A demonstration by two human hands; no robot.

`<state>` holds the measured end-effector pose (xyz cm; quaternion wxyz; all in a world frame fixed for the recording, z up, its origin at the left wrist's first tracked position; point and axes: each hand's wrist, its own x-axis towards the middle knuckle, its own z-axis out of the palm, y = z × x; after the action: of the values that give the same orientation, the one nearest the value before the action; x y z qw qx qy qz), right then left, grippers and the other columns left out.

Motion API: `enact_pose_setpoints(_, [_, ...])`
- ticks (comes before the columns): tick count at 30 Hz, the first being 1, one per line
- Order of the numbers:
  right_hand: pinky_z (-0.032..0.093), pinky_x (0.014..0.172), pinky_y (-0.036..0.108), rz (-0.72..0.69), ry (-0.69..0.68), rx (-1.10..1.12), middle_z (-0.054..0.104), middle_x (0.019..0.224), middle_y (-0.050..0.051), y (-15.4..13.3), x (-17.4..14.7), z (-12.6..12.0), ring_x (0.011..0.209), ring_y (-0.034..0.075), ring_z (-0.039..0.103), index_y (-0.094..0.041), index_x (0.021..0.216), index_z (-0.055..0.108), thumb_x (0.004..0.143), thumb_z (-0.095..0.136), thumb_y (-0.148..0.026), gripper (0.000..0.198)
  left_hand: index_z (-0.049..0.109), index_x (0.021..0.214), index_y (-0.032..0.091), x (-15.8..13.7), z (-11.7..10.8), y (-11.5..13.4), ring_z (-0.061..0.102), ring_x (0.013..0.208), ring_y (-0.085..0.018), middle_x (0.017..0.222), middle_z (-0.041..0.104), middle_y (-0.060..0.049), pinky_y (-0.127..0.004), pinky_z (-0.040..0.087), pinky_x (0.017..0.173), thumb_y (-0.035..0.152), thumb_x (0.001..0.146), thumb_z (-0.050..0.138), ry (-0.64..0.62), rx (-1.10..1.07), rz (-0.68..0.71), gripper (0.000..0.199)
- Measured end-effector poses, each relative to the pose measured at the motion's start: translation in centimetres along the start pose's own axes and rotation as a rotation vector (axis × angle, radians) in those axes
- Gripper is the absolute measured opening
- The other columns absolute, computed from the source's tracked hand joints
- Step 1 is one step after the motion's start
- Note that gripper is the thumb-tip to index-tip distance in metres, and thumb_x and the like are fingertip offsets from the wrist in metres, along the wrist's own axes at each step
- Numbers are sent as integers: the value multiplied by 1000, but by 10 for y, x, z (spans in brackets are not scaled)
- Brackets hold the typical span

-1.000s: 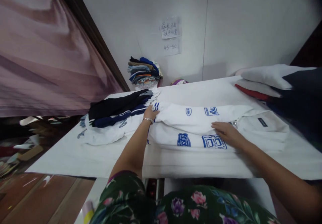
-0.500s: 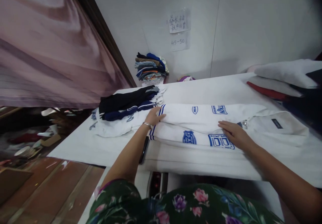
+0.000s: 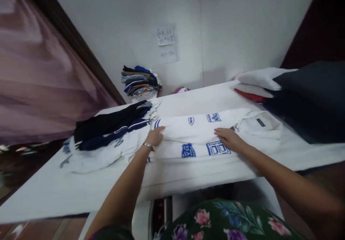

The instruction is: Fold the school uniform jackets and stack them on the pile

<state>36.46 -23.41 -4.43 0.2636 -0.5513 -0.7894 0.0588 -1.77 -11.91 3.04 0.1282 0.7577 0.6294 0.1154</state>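
Observation:
A white garment (image 3: 178,134) with blue printed badges and blue-striped edges lies folded lengthwise on the white table. Its collar (image 3: 262,123) with a dark label points to the right. My left hand (image 3: 155,137), with a bracelet at the wrist, rests on the garment's striped left end, fingers extended over the cloth. Flat on the middle, near the collar end, lies my right hand (image 3: 229,139) with its fingers stretched out. Neither hand visibly grips the fabric.
Black and navy clothes (image 3: 107,125) lie on the table's left, over a white printed piece (image 3: 99,157). A stack of folded clothes (image 3: 140,81) stands by the wall. Grey, white, red and dark clothes (image 3: 304,103) pile up at right. Paper notes (image 3: 166,35) hang on the wall.
My view has swung to the right, so the table and clothes sit further left in the picture. Both hands stay on nearly the same spots of the garment.

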Motion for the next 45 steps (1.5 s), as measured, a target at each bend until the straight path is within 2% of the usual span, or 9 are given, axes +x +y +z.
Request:
enact_pose_setpoints(4, [22,109,55,78,-17,-28,55,134,7,-18,23,-16,128,26,44,-25,117,64,84,44,-23,39,53,132,21,3,17,36,29,139,-25,147,41,-8,-46,21,114,37,92,41,30,146,210,45])
enact_pose_setpoints(9, [17,111,51,157,-15,-110,41,146,9,-18,69,-33,137,26,29,-22,129,55,92,39,-42,44,38,143,21,1,60,47,19,143,-30,154,24,-11,-55,17,112,52,88,43,-85,330,216,63])
enact_pose_setpoints(14, [11,111,50,462,-140,-314,25,153,13,32,83,-42,142,29,14,-17,138,42,92,35,-52,58,33,146,21,-2,76,35,20,143,-29,154,24,-10,-55,16,112,51,90,36,-70,372,240,63])
enact_pose_setpoints(20, [16,108,53,696,-172,-343,32,148,17,85,54,-35,138,34,22,-14,137,40,90,29,-59,66,31,147,29,-3,74,36,17,143,-28,155,22,-3,-54,16,113,52,89,36,-101,365,229,62])
enact_pose_setpoints(27, [21,106,51,693,-221,-335,39,144,15,99,55,-45,134,31,29,-20,130,47,89,30,-61,61,33,146,27,-2,76,35,18,143,-28,155,23,-5,-54,17,113,51,89,35,-87,389,231,62])
enact_pose_setpoints(32, [13,108,57,739,-219,-355,26,152,16,112,37,-54,140,32,15,-18,137,39,89,31,-61,66,34,145,27,-2,77,35,19,143,-28,155,24,-6,-53,19,113,51,89,38,-71,387,232,61])
enact_pose_setpoints(37, [18,106,59,758,-238,-345,28,150,16,112,33,-58,140,32,18,-18,136,41,90,30,-58,63,35,145,25,-1,79,33,20,143,-29,154,25,-7,-55,19,112,51,90,37,-70,362,245,61])
enact_pose_setpoints(41, [17,104,64,715,-241,-361,33,148,17,90,44,-67,139,36,18,-20,132,48,91,30,-57,58,36,145,24,-3,79,34,21,142,-30,154,26,-9,-55,17,113,51,90,38,-62,331,252,61])
enact_pose_setpoints(45, [11,110,58,441,-145,-323,22,155,12,40,64,-54,143,32,11,-22,141,39,92,25,-60,64,35,145,23,-9,77,41,18,143,-29,155,24,-10,-55,12,113,51,90,39,-89,292,227,61])
